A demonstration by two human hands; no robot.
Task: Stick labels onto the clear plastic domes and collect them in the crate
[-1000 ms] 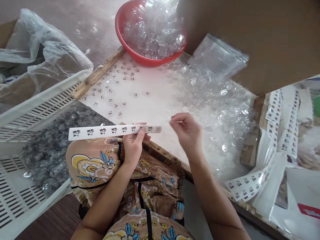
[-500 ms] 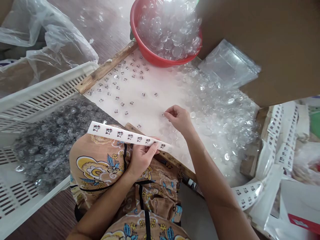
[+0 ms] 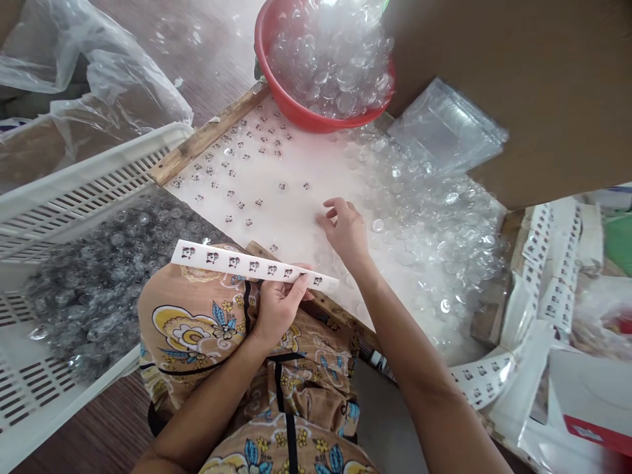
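My left hand (image 3: 284,303) is closed on a white strip of stickers (image 3: 244,264), thumb on top near its right end. Small black-and-white cartoon figures run along the strip in a single row, and it slants over my left knee. Above the white work board (image 3: 320,158), my right hand (image 3: 345,230) is held with thumb and fingers apart; I see nothing between them. Clear round discs (image 3: 378,226) lie just right of that hand. Farther left on the board, several small figure stickers (image 3: 282,186) are spread out.
A red bowl (image 3: 316,122) heaped with clear discs stands at the board's far edge. Left is a white slotted crate (image 3: 99,161) of clear, dark-looking pieces. Clear plastic bags (image 3: 447,128) lie back right, with bundled sticker strips (image 3: 486,378) at right. Wooden strips (image 3: 212,135) edge the board.
The small sticker pinched in my right hand before is no longer visible, and its thumb and fingers have parted. That hand has shifted slightly. My left hand keeps holding the strip.
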